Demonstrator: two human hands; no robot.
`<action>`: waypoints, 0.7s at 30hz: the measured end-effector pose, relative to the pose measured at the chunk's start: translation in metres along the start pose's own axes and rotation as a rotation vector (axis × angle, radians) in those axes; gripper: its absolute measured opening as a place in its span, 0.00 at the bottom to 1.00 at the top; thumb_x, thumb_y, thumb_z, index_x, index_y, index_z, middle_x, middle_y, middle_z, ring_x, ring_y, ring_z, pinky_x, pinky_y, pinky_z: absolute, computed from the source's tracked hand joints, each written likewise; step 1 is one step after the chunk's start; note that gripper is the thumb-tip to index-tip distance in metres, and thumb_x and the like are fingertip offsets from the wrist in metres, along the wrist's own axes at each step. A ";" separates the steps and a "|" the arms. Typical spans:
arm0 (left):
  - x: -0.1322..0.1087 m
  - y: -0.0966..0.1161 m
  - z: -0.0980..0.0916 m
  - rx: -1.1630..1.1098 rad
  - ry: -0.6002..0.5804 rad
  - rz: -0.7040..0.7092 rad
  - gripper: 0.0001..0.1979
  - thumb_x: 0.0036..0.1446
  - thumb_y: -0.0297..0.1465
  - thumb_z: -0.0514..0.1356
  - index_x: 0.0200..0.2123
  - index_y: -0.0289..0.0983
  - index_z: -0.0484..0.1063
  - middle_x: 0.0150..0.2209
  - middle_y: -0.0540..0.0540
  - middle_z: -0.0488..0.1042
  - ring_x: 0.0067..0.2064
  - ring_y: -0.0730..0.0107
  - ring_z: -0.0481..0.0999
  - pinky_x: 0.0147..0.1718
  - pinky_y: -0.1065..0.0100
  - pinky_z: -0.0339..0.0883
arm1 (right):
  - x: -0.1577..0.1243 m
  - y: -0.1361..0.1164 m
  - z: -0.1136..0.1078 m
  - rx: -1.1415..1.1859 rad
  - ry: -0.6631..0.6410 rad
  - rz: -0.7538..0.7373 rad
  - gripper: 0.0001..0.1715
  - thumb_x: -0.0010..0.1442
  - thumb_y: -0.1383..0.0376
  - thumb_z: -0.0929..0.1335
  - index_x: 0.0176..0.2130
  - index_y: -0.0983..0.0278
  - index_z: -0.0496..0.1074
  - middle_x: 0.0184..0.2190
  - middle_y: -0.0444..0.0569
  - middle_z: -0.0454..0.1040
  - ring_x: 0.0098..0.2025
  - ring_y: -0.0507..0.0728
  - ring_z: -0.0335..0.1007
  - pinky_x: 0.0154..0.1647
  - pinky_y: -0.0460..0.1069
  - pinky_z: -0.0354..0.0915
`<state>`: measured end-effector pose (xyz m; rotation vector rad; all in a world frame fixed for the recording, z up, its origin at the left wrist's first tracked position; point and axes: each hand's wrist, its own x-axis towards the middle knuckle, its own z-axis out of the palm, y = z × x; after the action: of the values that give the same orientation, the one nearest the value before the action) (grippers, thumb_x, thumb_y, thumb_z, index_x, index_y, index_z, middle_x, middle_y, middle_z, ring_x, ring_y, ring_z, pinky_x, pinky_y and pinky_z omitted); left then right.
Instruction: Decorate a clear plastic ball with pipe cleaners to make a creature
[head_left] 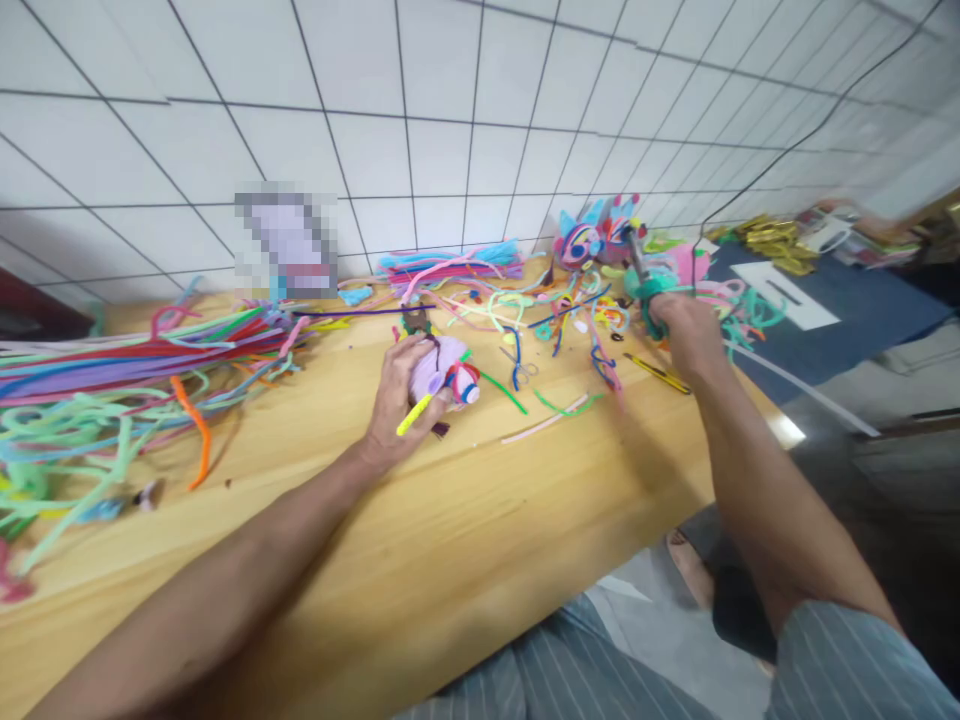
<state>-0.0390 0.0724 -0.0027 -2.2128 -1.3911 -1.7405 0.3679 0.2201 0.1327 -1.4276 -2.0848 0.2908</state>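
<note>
My left hand (396, 398) is closed around a lilac fuzzy craft figure (444, 362) on the wooden table. The figure has a red, white and blue striped round part on its right side and a yellow stick-like piece pointing toward me. Just behind it lie pliers (415, 320), partly hidden. Off to the right, my right hand (684, 322) grips a green glue gun (651, 288) above the table's right end. Its nozzle points up and away, near finished colourful figures (581, 243) by the wall.
Pipe cleaners (135, 365) in many colours are heaped at left, with another bundle (450, 262) along the wall. Scissors (523, 370) and a yellow utility knife (656, 373) lie mid-table. A black cord (795, 148) hangs at right. A dark blue surface (855, 300) adjoins the table.
</note>
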 end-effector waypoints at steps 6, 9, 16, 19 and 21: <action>0.002 0.006 0.000 0.068 0.072 0.021 0.34 0.77 0.53 0.63 0.77 0.46 0.61 0.71 0.33 0.70 0.73 0.43 0.73 0.71 0.38 0.72 | -0.055 -0.063 0.060 0.719 -0.208 0.116 0.21 0.64 0.43 0.73 0.34 0.55 0.71 0.40 0.52 0.83 0.44 0.65 0.82 0.44 0.59 0.78; 0.003 0.008 -0.001 0.079 0.086 0.035 0.35 0.77 0.54 0.63 0.77 0.47 0.60 0.72 0.33 0.69 0.74 0.44 0.72 0.71 0.39 0.71 | -0.082 -0.091 0.084 0.475 -0.161 -0.163 0.12 0.68 0.53 0.73 0.37 0.57 0.75 0.47 0.53 0.84 0.50 0.65 0.82 0.54 0.61 0.78; 0.003 0.009 -0.004 0.111 0.073 0.011 0.36 0.77 0.54 0.61 0.78 0.47 0.58 0.73 0.32 0.67 0.76 0.42 0.70 0.73 0.37 0.69 | -0.098 -0.108 0.087 0.073 -0.046 -0.584 0.01 0.70 0.64 0.72 0.43 0.57 0.76 0.57 0.62 0.82 0.60 0.71 0.81 0.60 0.67 0.80; 0.003 0.009 -0.003 0.137 0.088 -0.002 0.36 0.77 0.57 0.59 0.77 0.47 0.58 0.73 0.32 0.67 0.76 0.41 0.70 0.73 0.36 0.69 | -0.101 -0.111 0.084 0.034 -0.069 -0.595 0.04 0.68 0.66 0.73 0.44 0.57 0.78 0.57 0.62 0.82 0.58 0.72 0.82 0.59 0.69 0.80; 0.002 0.009 -0.003 0.162 0.100 -0.011 0.37 0.76 0.59 0.59 0.77 0.48 0.57 0.72 0.32 0.67 0.75 0.40 0.70 0.73 0.35 0.68 | -0.103 -0.113 0.085 0.029 -0.071 -0.610 0.05 0.68 0.66 0.72 0.44 0.57 0.79 0.55 0.62 0.83 0.56 0.71 0.82 0.58 0.67 0.81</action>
<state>-0.0353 0.0666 0.0046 -2.0116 -1.4675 -1.6521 0.2568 0.0937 0.0843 -0.7140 -2.4393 0.1217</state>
